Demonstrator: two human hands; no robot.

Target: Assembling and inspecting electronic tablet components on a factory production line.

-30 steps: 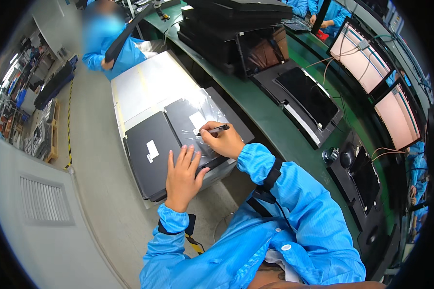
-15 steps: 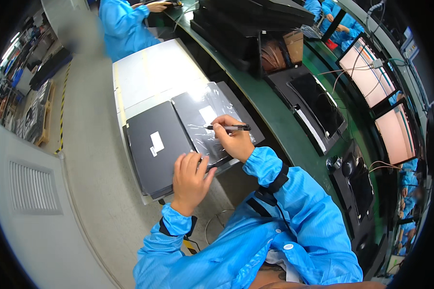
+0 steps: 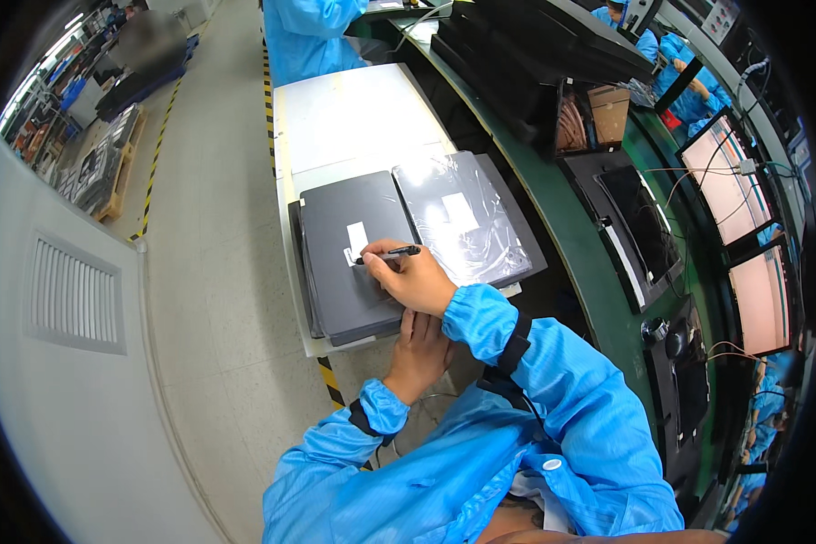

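Note:
My right hand (image 3: 423, 283) is closed around a black pen (image 3: 403, 252), its tip down at the white label (image 3: 357, 236) on a flat dark-grey panel (image 3: 340, 304). The label's lower end, with a smaller white sticker, lies by the pen tip. Beside the near edge of that panel rests my left hand (image 3: 417, 349), fingers stretched out and partly covered by my right hand. To the right lies a second dark panel (image 3: 494, 240) under shiny clear film, bearing its own white label (image 3: 460, 210). Both panels lie side by side on stacks of similar panels.
The stacks stand on a white-topped cart or table (image 3: 363, 113). Along the right runs a green workbench (image 3: 576, 258) with black panels, a dark screen unit (image 3: 639, 222) and lit monitors (image 3: 760, 299). A grey vented cabinet (image 3: 77, 290) is at left. A blue-clad person (image 3: 317, 36) stands beyond.
My right hand and pen have moved left, from the film-covered panel to the left panel's label. My left hand has shifted right and nearer to me. The view has swung left.

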